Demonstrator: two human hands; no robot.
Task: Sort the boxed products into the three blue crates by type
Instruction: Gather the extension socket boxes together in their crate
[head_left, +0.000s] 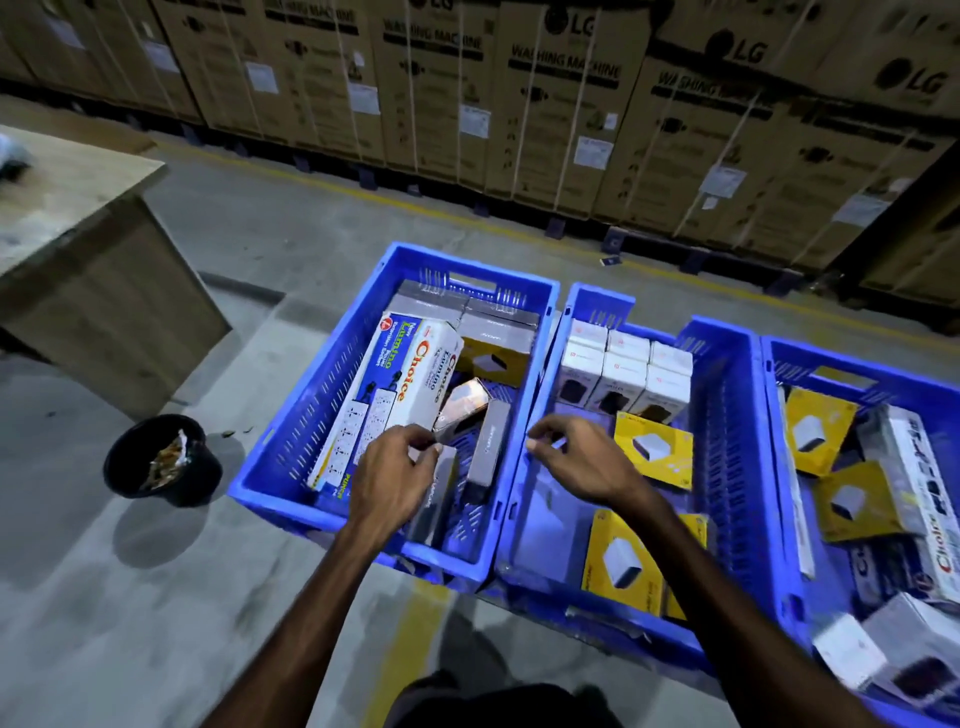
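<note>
- Left hand (395, 470) pinches a small box (462, 408) over the left crate (291, 415).
- Right hand (576, 457) hovers over the middle crate (727, 415), fingers curled, holding nothing.

You have three blue crates side by side: the left crate (291, 415) holds long white "Choice" boxes (387, 395) and grey boxes (488, 441) lying askew. The middle crate (727, 441) carries upright white boxes (621, 376) in neat rows plus yellow boxes (652, 449) — the right crate (779, 467) is mixed.
</note>
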